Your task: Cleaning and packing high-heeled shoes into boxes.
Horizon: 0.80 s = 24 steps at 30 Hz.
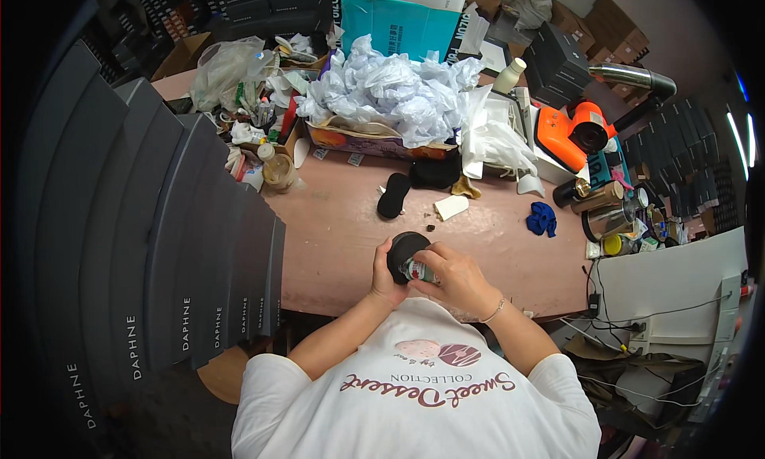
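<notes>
a: what are the hands doing?

b: the left hand (pixel 385 277) holds a round black flat thing (pixel 406 250) near the front edge of the pink worktop (pixel 335 244). its fingers are curled round the side of it.

a: and the other hand?

b: the right hand (pixel 456 280) grips a small can with a green and red label (pixel 417 271). its fingers are wrapped tight round the can. the can's end touches the round black thing.

a: what else is on the worktop?

b: a black oval pad (pixel 394 196) lies in the middle, well apart from the hands. a crumpled blue cloth (pixel 542 218) sits toward the right edge. a big heap of white crinkly paper (pixel 398 88) fills a box at the back edge. an orange and black tool (pixel 574 132) is in the back right corner. a small plastic bottle with brown liquid (pixel 276 168) stands near the left edge.

a: and beside it?

b: a row of long dark grey boxes (pixel 151 244) stands just left of the worktop.
</notes>
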Available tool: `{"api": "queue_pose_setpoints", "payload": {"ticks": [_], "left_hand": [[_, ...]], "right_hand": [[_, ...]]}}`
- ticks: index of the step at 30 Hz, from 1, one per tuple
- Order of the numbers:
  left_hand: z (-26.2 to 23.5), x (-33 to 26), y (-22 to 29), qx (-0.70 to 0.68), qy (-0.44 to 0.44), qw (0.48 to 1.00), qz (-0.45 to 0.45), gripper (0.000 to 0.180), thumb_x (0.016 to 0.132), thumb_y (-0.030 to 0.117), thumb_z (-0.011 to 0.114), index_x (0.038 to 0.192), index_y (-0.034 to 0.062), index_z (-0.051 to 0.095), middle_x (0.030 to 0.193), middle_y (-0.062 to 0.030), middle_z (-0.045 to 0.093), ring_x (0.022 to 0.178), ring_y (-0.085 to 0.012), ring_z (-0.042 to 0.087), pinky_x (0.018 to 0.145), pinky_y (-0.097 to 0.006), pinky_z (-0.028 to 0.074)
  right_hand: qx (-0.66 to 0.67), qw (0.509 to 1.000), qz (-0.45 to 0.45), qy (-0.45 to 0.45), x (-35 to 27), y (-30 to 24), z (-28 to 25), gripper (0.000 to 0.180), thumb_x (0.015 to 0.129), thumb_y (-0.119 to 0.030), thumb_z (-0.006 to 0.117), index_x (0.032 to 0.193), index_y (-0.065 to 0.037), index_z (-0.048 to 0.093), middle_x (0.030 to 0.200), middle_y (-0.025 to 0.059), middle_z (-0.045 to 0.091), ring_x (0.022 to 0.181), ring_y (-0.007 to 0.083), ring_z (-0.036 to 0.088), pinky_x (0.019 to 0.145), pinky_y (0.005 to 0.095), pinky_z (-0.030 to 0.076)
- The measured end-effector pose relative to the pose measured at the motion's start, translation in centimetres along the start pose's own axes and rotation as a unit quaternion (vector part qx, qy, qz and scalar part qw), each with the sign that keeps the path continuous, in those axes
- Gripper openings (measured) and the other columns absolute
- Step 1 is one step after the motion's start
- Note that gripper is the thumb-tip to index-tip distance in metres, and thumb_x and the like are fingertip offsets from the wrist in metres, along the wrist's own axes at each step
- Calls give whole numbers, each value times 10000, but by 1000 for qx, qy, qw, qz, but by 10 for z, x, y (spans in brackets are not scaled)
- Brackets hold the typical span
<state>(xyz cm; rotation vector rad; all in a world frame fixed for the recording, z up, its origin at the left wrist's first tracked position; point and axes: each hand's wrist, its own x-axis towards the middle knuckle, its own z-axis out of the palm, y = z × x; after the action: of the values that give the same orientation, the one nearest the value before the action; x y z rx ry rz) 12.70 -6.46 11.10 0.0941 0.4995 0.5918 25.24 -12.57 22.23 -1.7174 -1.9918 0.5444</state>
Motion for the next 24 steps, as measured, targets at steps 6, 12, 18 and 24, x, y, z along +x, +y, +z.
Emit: {"api": "queue_pose_setpoints", "payload": {"ticks": [6, 12, 18, 24], "left_hand": [[-6, 1, 0, -22, 4, 1000, 0, 476, 879, 499, 424, 1084, 110, 607, 1053, -68, 644, 990, -199, 607, 895, -375, 480], [-5, 0, -1, -5, 14, 1000, 22, 491, 855, 518, 463, 1093, 114, 609, 1065, -62, 644, 999, -195, 606, 895, -376, 478], [-7, -2, -3, -3, 5, 1000, 11, 496, 859, 518, 453, 1113, 120, 603, 1078, -57, 639, 1010, -194, 604, 904, -366, 480], [-3, -3, -4, 12, 10, 1000, 13, 563, 857, 562, 406, 1138, 112, 597, 1125, -69, 623, 1054, -217, 579, 928, -385, 460]], "right_hand": [[-32, 997, 21, -61, -12, 6, -2, 372, 734, -253, 735, 1002, -45, 582, 900, 125, 578, 773, 315, 616, 642, 389, 498], [-73, 997, 40, -8, -10, 15, -4, 367, 731, -244, 736, 997, -43, 584, 872, 122, 569, 752, 313, 608, 630, 395, 495], [-49, 997, 45, -35, -10, 15, -6, 362, 729, -238, 738, 998, -49, 587, 875, 117, 564, 754, 315, 606, 625, 402, 491], [-45, 997, 1, 59, 9, 9, 2, 356, 724, -244, 743, 975, -55, 577, 884, 112, 564, 750, 318, 605, 635, 402, 493]]}}
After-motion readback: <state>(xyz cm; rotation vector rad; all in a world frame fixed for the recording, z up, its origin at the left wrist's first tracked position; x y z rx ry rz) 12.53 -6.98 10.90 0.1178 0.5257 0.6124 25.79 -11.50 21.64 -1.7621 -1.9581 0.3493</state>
